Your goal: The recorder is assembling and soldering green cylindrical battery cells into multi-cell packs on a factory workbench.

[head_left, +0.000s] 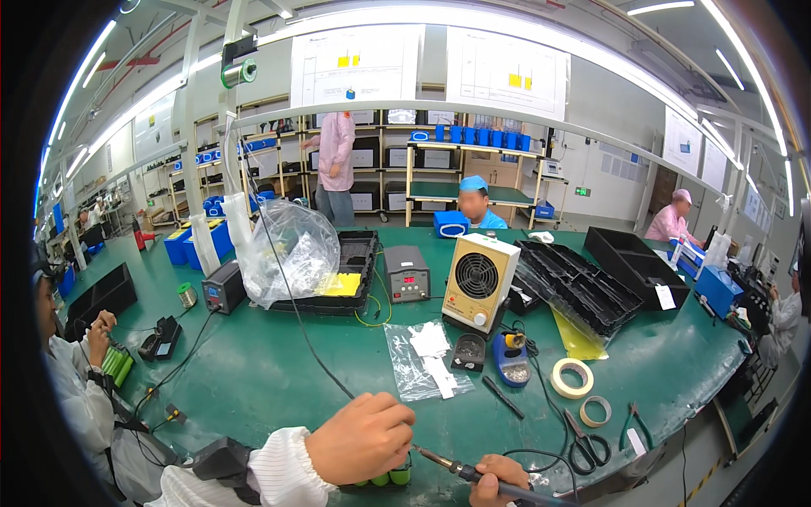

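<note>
My left hand [361, 441] pinches the thin solder wire [291, 291], which runs down from a spool [239, 73] hung on the overhead frame. In my right hand [497, 482] is a soldering iron [454, 466], its tip pointing left, close to my left fingertips. Below my left hand, several green cylindrical cells [390, 478] show at the lower edge, partly hidden by the hand. Whether the iron's tip touches them I cannot tell.
Beyond my hands stand a soldering station [406, 272], a fan unit [480, 283] and an iron stand [511, 359]. To the right lie tape rolls [572, 378], scissors [588, 445] and pliers [635, 428]. A co-worker's hand [100, 329] is at the left; black trays [579, 287] lie farther back.
</note>
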`<state>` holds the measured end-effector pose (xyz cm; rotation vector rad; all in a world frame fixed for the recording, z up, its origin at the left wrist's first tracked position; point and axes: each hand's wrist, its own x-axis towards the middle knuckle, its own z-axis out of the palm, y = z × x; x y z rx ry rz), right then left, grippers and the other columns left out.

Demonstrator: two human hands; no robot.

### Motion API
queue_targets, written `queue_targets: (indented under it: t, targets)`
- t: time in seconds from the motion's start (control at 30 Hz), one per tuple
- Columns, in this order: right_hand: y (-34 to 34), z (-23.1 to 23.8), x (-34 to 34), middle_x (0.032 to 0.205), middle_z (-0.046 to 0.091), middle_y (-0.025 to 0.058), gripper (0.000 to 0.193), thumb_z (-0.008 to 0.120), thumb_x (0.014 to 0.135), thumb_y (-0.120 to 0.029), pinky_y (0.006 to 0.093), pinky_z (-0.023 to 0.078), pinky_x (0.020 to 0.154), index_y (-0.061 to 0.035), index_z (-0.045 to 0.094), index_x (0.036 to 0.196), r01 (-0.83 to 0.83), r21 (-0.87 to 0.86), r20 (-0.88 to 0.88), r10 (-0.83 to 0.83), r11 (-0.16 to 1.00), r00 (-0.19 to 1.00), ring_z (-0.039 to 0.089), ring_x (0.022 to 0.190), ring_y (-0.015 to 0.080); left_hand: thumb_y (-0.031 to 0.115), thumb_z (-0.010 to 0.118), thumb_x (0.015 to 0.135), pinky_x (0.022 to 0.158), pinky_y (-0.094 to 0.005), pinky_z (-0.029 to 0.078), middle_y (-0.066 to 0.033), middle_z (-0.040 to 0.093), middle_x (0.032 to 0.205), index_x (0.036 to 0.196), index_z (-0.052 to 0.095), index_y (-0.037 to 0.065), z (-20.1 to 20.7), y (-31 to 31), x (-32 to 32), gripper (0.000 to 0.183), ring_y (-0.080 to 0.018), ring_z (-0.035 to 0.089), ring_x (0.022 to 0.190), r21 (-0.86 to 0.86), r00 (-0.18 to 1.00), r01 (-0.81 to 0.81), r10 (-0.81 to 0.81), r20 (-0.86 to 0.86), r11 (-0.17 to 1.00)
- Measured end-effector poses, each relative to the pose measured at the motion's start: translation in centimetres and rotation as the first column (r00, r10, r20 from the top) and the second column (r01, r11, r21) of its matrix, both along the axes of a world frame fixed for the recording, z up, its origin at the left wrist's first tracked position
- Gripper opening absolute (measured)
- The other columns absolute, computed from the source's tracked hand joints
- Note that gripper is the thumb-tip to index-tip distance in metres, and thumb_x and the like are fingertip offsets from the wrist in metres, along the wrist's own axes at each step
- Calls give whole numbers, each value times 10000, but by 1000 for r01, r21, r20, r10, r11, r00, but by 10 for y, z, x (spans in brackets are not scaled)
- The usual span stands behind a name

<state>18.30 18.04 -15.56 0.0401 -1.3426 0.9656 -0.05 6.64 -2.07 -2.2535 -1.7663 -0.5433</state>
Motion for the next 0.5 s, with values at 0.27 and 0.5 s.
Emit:
queue_targets:
  t: [0.27, 0.5]
  targets:
    - [7, -10, -2, 790, 600, 89, 111, 604, 895, -76, 329, 429, 625, 10, 627, 961, 33, -61, -22, -34, 998, 999, 469, 632, 142, 170, 821, 662, 721, -342, 355, 93, 642, 907, 799, 678, 200, 50, -39, -4, 200, -178, 533, 846, 362, 965, -209, 252, -75, 909]
    - [77, 25, -6, 876, 663, 148, 232, 686, 870, -86, 344, 495, 641, 16, 646, 1075, 269, 182, 530, -325, 946, 783, 623, 697, 255, 151, 814, 673, 752, -341, 326, 90, 664, 893, 794, 699, 193, 36, -89, -29, 172, -177, 529, 849, 367, 917, -346, 394, -62, 863]
